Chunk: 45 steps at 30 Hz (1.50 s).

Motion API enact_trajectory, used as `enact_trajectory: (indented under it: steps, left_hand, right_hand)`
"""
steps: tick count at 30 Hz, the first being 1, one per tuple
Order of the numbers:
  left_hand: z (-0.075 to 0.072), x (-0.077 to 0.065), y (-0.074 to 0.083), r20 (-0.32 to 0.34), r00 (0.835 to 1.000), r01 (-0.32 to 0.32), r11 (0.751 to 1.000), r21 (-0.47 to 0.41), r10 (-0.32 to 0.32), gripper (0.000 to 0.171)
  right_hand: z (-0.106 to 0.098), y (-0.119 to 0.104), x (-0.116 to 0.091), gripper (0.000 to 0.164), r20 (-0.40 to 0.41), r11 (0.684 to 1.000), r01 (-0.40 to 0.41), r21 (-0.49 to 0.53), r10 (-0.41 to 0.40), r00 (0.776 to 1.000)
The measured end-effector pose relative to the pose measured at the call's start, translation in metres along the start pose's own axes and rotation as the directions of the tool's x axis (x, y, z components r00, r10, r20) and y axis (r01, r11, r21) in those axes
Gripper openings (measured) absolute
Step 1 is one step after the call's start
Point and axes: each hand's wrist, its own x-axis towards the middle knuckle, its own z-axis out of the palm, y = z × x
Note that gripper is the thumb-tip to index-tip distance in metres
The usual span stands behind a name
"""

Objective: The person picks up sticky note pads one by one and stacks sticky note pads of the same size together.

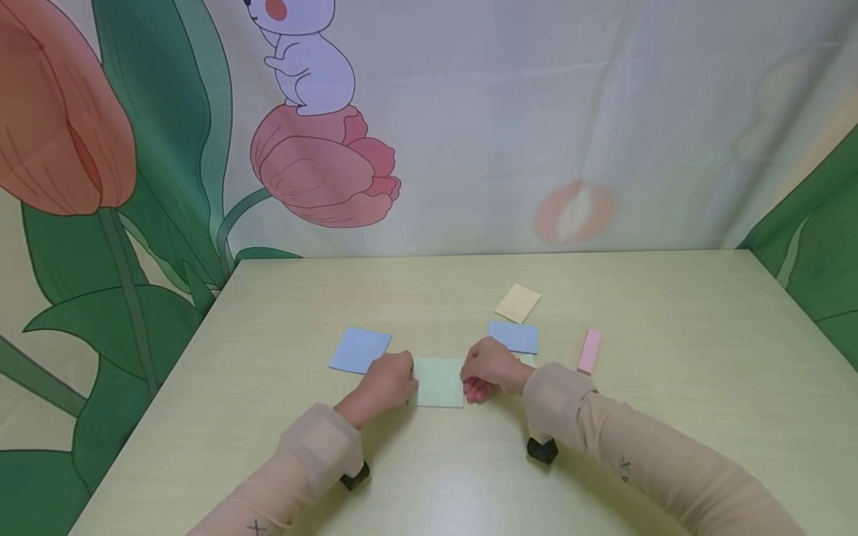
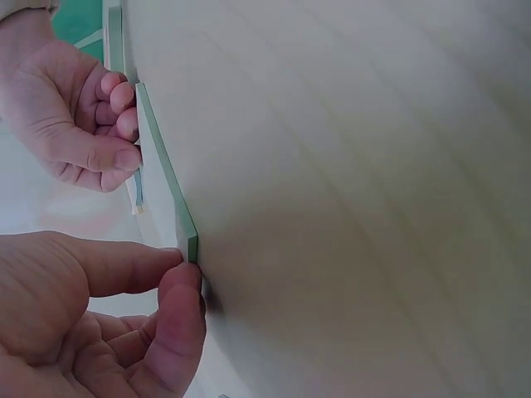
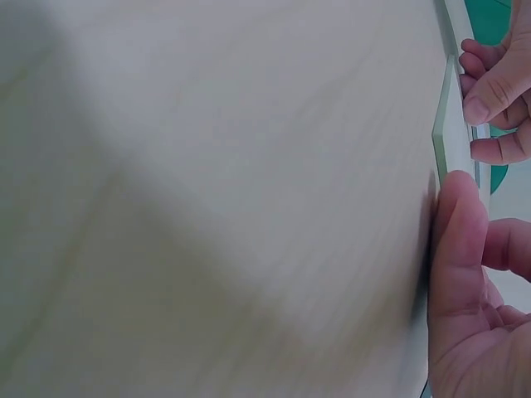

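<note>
A pale green sticky note pad lies between both hands near the middle of the table, its thin edge showing in the left wrist view. My left hand pinches its left end between thumb and fingers. At the right end, my right hand grips the edge, thumb on the near side in the right wrist view. A blue square pad sits just beyond the left hand. Behind the right hand lies a smaller blue pad, with a pale green piece partly hidden by that hand.
Farther back is a pale yellow pad, turned at an angle. A narrow pink pad lies right of the right hand. The light wood table ends at a printed curtain with flowers.
</note>
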Motion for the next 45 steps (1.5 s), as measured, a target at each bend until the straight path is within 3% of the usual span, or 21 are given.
enact_trajectory:
  steps: [10,17,21,31,45]
  left_hand:
    - [0.0,-0.002,0.003,0.0,1.0,-0.005,0.999,0.04,0.005,0.007]
    - [-0.002,0.0,0.006,0.027,0.999,0.033,0.998,0.048,-0.034,0.007]
    - [-0.005,-0.002,0.01,0.009,0.999,0.043,0.998,0.04,-0.043,0.007]
    - [-0.005,-0.009,0.024,-0.104,0.991,-0.077,0.99,0.119,0.09,0.006]
    - [0.0,-0.004,0.048,-0.117,0.976,-0.176,0.982,0.073,0.184,0.008]
  right_hand:
    - [0.0,-0.001,-0.002,0.012,0.019,1.0,-0.005,-0.016,0.006,1.0]
    - [-0.005,-0.001,-0.003,0.011,0.035,0.998,0.014,-0.059,-0.012,0.999]
    - [-0.01,0.001,-0.003,0.011,0.021,0.996,0.031,-0.084,-0.029,0.999]
    - [-0.023,0.002,-0.009,0.008,-0.018,0.986,0.057,-0.158,-0.06,0.998]
    - [-0.033,0.004,-0.016,0.014,-0.087,0.964,0.087,-0.251,-0.112,0.99]
